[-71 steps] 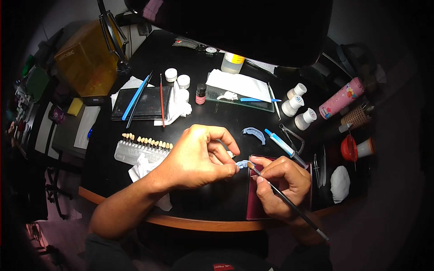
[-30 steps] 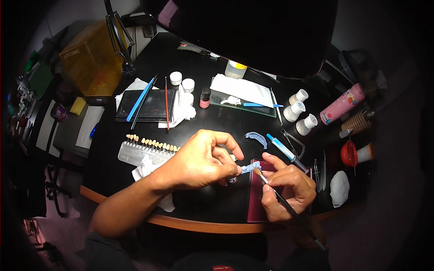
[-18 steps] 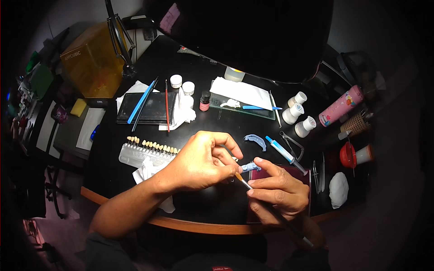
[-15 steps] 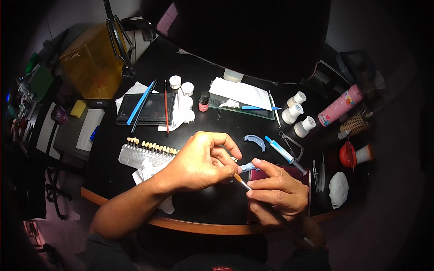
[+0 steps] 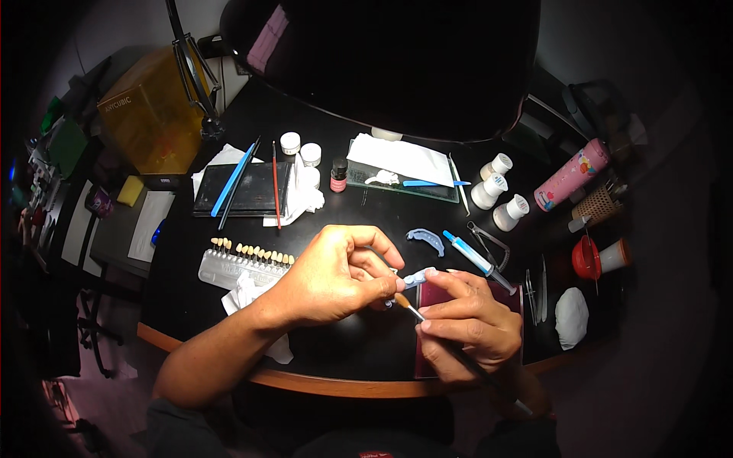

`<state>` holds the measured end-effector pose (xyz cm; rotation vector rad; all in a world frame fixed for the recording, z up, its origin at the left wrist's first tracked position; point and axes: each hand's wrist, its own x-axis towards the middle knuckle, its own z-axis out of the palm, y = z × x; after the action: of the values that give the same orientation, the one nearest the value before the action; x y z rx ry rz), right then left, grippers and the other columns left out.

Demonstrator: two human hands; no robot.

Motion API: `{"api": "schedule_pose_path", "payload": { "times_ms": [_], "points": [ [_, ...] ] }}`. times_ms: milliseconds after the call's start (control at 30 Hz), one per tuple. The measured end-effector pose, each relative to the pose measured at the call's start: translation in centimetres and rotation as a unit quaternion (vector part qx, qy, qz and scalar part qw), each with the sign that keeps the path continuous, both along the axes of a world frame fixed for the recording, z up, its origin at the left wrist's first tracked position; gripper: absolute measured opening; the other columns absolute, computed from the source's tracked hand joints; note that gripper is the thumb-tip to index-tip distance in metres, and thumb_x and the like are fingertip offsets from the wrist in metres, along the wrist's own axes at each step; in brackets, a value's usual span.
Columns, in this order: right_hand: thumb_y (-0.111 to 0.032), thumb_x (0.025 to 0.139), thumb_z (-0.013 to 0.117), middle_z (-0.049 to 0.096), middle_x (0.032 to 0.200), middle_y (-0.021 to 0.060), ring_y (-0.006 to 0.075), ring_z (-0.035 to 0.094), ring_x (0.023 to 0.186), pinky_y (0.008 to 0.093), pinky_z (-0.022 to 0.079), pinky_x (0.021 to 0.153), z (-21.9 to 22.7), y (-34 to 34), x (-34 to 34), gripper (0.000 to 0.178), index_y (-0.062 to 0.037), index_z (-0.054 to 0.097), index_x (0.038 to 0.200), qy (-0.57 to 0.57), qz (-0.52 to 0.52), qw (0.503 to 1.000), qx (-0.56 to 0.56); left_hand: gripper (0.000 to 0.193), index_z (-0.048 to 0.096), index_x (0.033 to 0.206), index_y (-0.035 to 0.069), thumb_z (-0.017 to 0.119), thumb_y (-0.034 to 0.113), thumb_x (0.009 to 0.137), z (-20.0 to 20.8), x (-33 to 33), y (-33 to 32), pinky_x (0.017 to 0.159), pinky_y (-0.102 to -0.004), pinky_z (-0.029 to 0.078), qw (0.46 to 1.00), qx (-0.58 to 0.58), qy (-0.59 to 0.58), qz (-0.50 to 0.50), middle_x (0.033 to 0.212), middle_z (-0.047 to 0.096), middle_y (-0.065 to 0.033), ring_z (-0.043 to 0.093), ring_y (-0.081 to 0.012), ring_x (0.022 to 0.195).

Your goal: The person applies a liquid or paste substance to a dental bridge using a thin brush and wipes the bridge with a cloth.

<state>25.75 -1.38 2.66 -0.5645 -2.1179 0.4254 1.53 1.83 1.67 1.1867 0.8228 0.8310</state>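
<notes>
Head view: left grip [image 5: 328, 275] pinches the small blue piece [image 5: 414, 279] at its near end; right grip [image 5: 477, 320] pinches the brush [image 5: 417, 314], index fingertip [image 5: 434, 272] seemingly against the far end. Step, judged: brushing the piece. Next move likely needs steady support, light contact. Versus 1.0 s ago: bristles [image 5: 402, 301] off the piece, now just below left grip.

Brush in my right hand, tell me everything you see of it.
The brush has tapered tan bristles, a silvery metal-looking collar and a dark handle with a pale end. It slants from upper left to lower right, held in the fingers of the right hand. Its bristles appear below the pale-blue piece, near the left hand; whether they touch either isn't clear.
</notes>
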Motion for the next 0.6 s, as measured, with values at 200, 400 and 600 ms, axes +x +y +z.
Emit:
{"api": "schedule_pose_path", "payload": {
  "times_ms": [200, 400, 600],
  "points": [
    [0.009, 0.076, 0.08, 0.071, 0.082, 0.01, 0.0362, 0.078, 0.102, 0.0444, 0.061, 0.086, -1.12, 0.3, -0.17, 0.023, -0.0029, 0.07, 0.093, 0.051, -0.079, 0.996, 0.012, 0.021, 0.065, 0.107, -0.007, 0.077, 0.004, 0.093, -0.03, 0.06, 0.0, 0.067, -0.0225, 0.058, 1.0, 0.0, 0.007, 0.007, 0.087, 0.077, -0.0123, 0.074, -0.0112, 0.073],
    [0.012, 0.079, 0.075, 0.066, 0.078, 0.0108, 0.0325, 0.076, 0.091, 0.0579, 0.055, 0.107, -0.82, 0.23, -0.24, 0.02, -0.0007, 0.064, 0.091, 0.005, -0.06, 0.998, -0.003, 0.02, 0.066, 0.105, -0.007, 0.078, 0.003, 0.092, 0.0, 0.05, 0.0, 0.066, -0.0226, 0.058, 1.0, 0.003, 0.002, 0.011, 0.086, 0.077, -0.0117, 0.074, -0.0112, 0.072],
    [0.008, 0.079, 0.076, 0.069, 0.081, 0.0111, 0.0428, 0.075, 0.109, 0.0548, 0.055, 0.105, -0.54, 0.2, -0.11, 0.018, -0.0012, 0.064, 0.088, 0.0, -0.047, 0.999, -0.012, 0.02, 0.066, 0.105, -0.006, 0.078, 0.004, 0.092, -0.06, 0.02, 0.0, 0.066, -0.0222, 0.058, 1.0, -0.002, 0.006, 0.007, 0.085, 0.077, -0.0112, 0.073, -0.0107, 0.071]
  ]
}}
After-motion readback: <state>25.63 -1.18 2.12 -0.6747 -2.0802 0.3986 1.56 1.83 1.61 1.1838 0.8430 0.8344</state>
